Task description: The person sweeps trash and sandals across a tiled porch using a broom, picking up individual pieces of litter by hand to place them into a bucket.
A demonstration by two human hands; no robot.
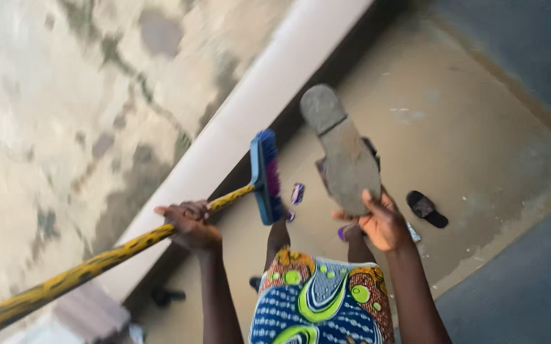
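While the left hand (189, 224) wraps its fingers around the yellow, dark-mottled broom handle (84, 271), I read the right hand (382, 223) as closed on the lower end of a sandal (345, 153), thumb over the sole and the other fingers behind it.

Progress, as I judge it: sweeping is not finished. The broom head (266, 178) is raised off the concrete floor (466, 127), so no stroke is in contact at this moment. Small purple wrappers (297, 193) lie on the floor just below the broom head, and a second dark sandal (427, 209) lies on the floor to the right of the raised one. I judge that one piece of footwear has been lifted clear, while the litter and the other sandal are yet to be dealt with.

Condition of the items:
- Sandal: held upright, sole facing me, grey and dusty, with a worn heel and a dark strap showing at its right edge.
- Broom head: blue block with blue and magenta bristles, near a pale ledge (256, 108).
- Handle: runs down to the lower left corner of the view.

A patterned blue, green and orange cloth (320, 299) covers my lower view.
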